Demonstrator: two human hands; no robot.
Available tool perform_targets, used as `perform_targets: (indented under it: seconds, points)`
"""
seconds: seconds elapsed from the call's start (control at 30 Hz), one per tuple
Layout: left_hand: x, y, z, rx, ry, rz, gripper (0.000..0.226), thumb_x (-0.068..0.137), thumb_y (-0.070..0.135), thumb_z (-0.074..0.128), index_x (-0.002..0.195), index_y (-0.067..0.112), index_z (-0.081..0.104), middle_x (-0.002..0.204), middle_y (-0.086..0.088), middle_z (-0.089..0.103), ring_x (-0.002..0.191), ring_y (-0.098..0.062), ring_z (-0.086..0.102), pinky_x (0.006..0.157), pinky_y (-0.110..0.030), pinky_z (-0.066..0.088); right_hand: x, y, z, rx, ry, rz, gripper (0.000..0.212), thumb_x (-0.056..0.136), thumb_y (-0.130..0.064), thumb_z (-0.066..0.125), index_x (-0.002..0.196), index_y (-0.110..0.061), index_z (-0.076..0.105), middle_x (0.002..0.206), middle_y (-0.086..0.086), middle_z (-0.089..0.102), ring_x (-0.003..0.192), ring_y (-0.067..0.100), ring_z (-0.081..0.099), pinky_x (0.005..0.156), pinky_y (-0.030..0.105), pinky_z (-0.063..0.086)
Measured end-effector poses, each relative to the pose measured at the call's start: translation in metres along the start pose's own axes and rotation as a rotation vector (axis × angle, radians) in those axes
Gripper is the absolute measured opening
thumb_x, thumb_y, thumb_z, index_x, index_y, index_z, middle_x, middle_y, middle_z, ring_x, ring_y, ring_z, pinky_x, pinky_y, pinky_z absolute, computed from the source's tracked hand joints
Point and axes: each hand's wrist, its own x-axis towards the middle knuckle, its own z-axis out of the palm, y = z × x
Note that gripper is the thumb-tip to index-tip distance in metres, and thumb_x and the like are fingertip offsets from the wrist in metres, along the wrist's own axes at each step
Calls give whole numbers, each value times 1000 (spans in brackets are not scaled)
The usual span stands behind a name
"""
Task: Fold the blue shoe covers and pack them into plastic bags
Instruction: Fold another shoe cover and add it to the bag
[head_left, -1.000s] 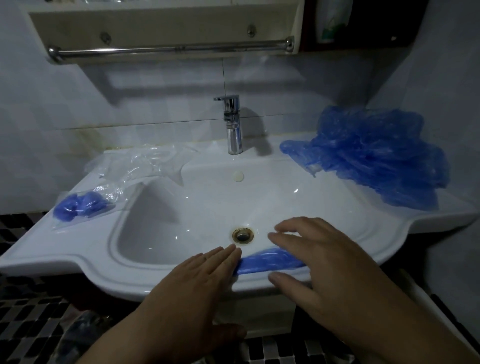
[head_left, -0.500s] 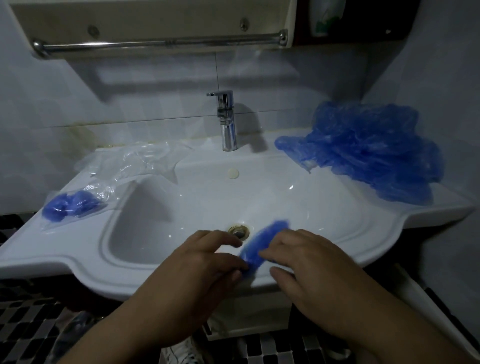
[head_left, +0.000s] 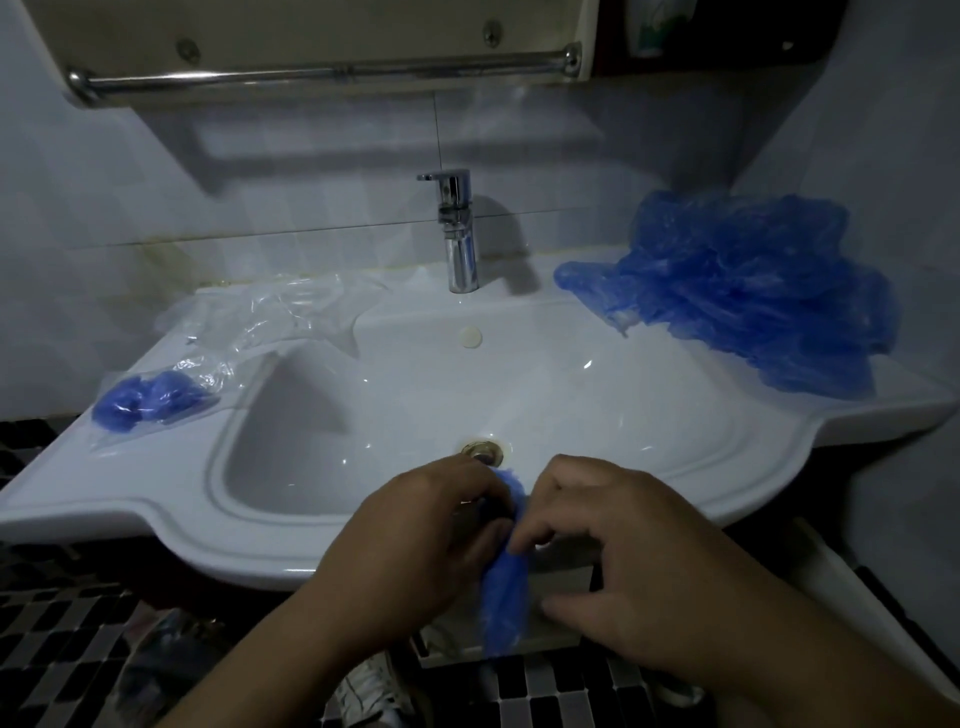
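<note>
A folded blue shoe cover (head_left: 505, 587) hangs as a narrow strip in front of the sink's front rim. My left hand (head_left: 421, 540) and my right hand (head_left: 613, 551) both pinch its upper end, fingers curled on it. A loose pile of blue shoe covers (head_left: 748, 296) lies on the sink's right ledge. On the left ledge lies a clear plastic bag with folded blue covers inside (head_left: 150, 397), and more empty clear bags (head_left: 270, 317) sit behind it.
The white ceramic sink (head_left: 156, 514) has a chrome tap (head_left: 460, 234) at the back and a drain (head_left: 485, 449) just beyond my hands. A towel rail (head_left: 322, 73) runs overhead. Checkered floor tiles and a white shoe (head_left: 374, 691) show below.
The shoe cover lay flat along the front rim under both palms; my hands gathered it, lifted it off the rim, and it now hangs downward between my pinching fingers.
</note>
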Motion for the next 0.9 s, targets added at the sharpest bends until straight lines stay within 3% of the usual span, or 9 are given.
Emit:
perform_targets:
  seconds: [0.13,0.23,0.43,0.53,0.73,0.9]
  points:
    - [-1,-1,4,46,20,-33,17,81,47,55,95,40,58,92,19,64,83,-2,62,71,-32,51,0,-4,5,-39,-1,-24,19,72,-42,69,89,-33,71,92,-18,53,92,2,54,76,21,47]
    - [-3,-2,1,21,-6,-35,20,80,51,50,95,40,59,94,19,64,86,-4,62,73,-33,51,1,-5,5,-34,26,-21,29,77,-55,56,83,-32,72,89,-17,53,90,3,54,74,18,43]
    - [-5,0,-12,-283,-95,-42,28,85,44,47,99,30,67,105,13,68,102,-10,63,88,-39,49,1,2,8,-59,60,69,28,82,-49,55,59,-34,46,86,-12,51,87,6,52,68,15,34]
    - [-6,1,-16,-393,-121,-65,31,84,49,55,97,25,69,104,6,70,103,-17,65,89,-44,50,2,4,10,-60,90,109,28,79,-39,63,60,-24,50,84,-9,51,83,7,52,65,16,34]
    - [-4,-4,-4,-127,-35,-51,28,74,53,63,98,40,58,104,21,67,97,-1,64,82,-36,52,2,1,12,-57,115,140,24,76,-40,75,66,-26,59,85,-12,53,84,4,54,67,17,41]
    - [-4,-5,-4,-107,-33,-46,27,74,52,63,98,39,60,104,20,66,97,-3,64,82,-36,51,1,1,5,-18,103,79,32,65,-39,82,73,-32,53,89,-15,52,86,4,55,69,22,46]
